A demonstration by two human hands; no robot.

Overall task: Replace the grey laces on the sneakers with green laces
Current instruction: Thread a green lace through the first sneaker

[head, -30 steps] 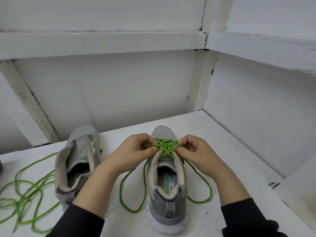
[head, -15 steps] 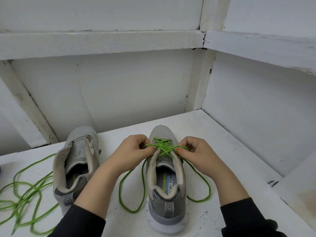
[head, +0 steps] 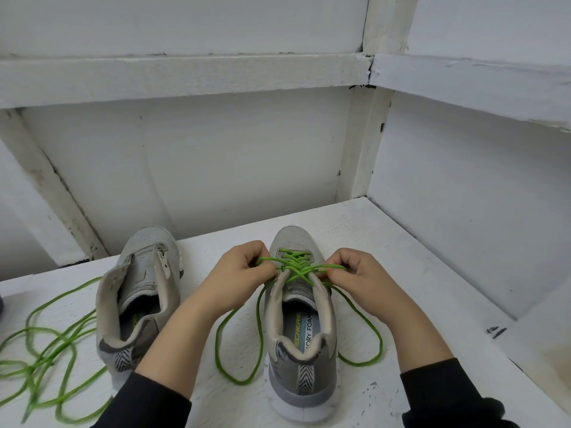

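Note:
Two grey sneakers stand side by side on a white shelf, heels toward me. The right sneaker [head: 301, 344] carries a green lace [head: 296, 267] crossed over its tongue, with long loops trailing on both sides. My left hand [head: 244, 273] pinches the lace at the shoe's left eyelets. My right hand [head: 355, 273] pinches it at the right eyelets. The left sneaker [head: 139, 301] has no lace and its tongue lies open. A second green lace [head: 46, 359] lies in a loose tangle at the far left.
The white shelf [head: 386, 273] is closed in by a back wall and a right side wall [head: 463, 196]. A slanted white brace [head: 55, 193] runs down at the left. The shelf's right edge drops off near a small dark mark [head: 496, 330].
Both hands have drawn slightly apart, pulling the crossed lace tighter and wider over the tongue. The sneakers have stayed in place.

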